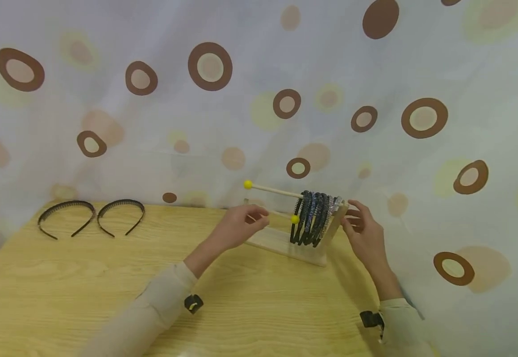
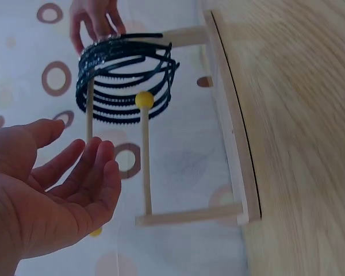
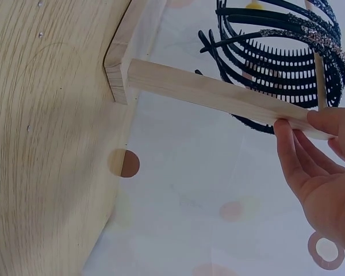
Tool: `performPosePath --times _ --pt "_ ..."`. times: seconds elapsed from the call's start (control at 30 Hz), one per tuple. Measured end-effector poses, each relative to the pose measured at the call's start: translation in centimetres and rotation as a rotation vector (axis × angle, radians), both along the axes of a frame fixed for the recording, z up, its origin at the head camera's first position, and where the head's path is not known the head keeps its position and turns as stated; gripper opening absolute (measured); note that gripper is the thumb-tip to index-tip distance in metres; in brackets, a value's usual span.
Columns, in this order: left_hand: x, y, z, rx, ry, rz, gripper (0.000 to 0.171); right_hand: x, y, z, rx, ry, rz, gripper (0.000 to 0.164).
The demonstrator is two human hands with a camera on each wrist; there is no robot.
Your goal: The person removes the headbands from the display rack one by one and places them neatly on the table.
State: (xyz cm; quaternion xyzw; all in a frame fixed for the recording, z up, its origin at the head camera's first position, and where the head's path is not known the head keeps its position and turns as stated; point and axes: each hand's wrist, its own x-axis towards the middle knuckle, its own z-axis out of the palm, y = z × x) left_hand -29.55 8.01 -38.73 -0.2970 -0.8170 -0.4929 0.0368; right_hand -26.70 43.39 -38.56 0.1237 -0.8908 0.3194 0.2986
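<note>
A wooden headband rack (image 1: 281, 244) stands on the table, its two rods tipped with yellow balls (image 1: 247, 184). Several dark headbands (image 1: 308, 218), some of them glittery, hang bunched on one rod close to the right upright. My right hand (image 1: 366, 233) pinches the top of that upright (image 3: 213, 95) between thumb and fingers. Near the rods' left part is my left hand (image 1: 238, 225), fingers loosely bent and thumb apart, with nothing held. In the left wrist view its fingertips (image 2: 100, 150) overlap the rod that bears the headbands.
Two more dark toothed headbands (image 1: 67, 218) lie side by side at the table's back left. A curtain (image 1: 241, 124) with brown rings and spots hangs right behind the table (image 1: 259, 307) and along its right side.
</note>
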Motion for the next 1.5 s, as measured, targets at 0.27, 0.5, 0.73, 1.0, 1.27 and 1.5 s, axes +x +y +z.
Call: performPosePath --times 0.27,0.5,0.73,1.0,1.27,1.5 --pt "-0.3 6.9 -0.2 0.147 -0.139 0.049 0.036 -0.3 0.0 0.2 -0.006 0.008 0.003 0.058" --pt "0.2 9.8 -0.1 0.224 -0.212 0.053 0.045 0.0 0.2 0.2 -0.001 -0.014 -0.001 0.057" --pt "0.6 10.1 0.1 0.287 -0.177 0.082 0.041 -0.5 -0.2 0.2 0.007 0.02 0.004 0.057" --pt "0.4 10.2 -0.4 0.292 -0.135 0.087 0.035 -0.5 -0.3 0.1 -0.009 0.017 0.004 0.056" --pt "0.2 9.8 -0.1 0.233 -0.111 0.121 0.025 -0.3 -0.2 0.2 0.014 0.01 -0.005 0.056" --pt "0.2 9.5 0.2 0.216 -0.146 0.135 0.024 -0.1 -0.3 0.2 0.006 -0.009 -0.013 0.056"
